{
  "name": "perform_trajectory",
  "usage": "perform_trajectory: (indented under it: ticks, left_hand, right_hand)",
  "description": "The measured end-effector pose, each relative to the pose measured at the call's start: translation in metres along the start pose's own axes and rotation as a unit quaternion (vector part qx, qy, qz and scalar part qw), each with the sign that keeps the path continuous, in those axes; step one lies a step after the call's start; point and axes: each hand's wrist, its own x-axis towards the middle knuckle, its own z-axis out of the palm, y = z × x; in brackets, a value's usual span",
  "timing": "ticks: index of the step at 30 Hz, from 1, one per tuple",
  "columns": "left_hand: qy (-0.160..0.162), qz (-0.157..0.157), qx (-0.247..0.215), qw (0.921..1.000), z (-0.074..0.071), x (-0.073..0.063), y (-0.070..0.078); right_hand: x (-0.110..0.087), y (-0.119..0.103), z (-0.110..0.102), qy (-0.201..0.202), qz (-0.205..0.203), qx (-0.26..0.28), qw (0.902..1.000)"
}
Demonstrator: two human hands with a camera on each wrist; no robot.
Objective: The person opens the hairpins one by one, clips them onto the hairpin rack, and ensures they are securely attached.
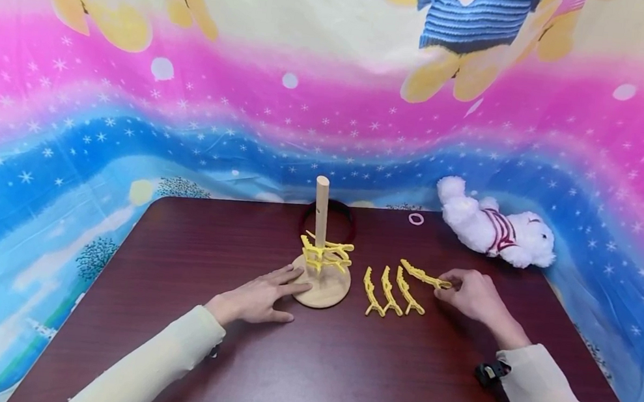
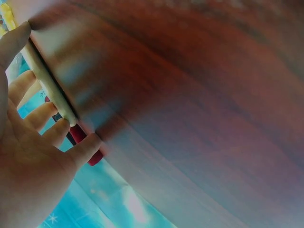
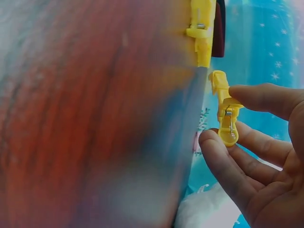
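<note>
A wooden stand has an upright post (image 1: 321,211) on a round base (image 1: 324,296). Several yellow alligator hair clips (image 1: 333,252) ring the lower part of that post. My left hand (image 1: 256,295) rests at the base's left side, fingers spread and fairly straight, fingertips on its edge. Three more yellow clips (image 1: 391,291) lie in a row to the right of the stand. Past them, my right hand (image 1: 476,299) pinches another yellow hair clip (image 1: 423,275) by its handle end, between thumb and fingers. Its small metal spring (image 3: 229,114) shows in the right wrist view.
Behind the post a dark ring-shaped object (image 1: 349,220) stands at the table's far edge. A small pale ring (image 1: 416,219) lies to its right. The white plush toy (image 1: 484,225) lies at the back right corner of the dark table (image 1: 304,369). A patterned cloth (image 1: 261,109) hangs around the table.
</note>
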Motion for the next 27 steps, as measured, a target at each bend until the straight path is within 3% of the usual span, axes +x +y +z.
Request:
perform_trajectory:
  ticks: [13,27]
  left_hand:
    - [0.0,-0.004,-0.006,1.0,0.001,-0.001,0.0]
    - [-0.002,-0.002,0.004,1.0,0.002,0.0,0.0]
  right_hand:
    - [0.002,-0.024,-0.013,0.031,-0.041,0.036,0.998]
    - [0.011,-0.063,-0.026,0.059,-0.099,0.062,0.9913]
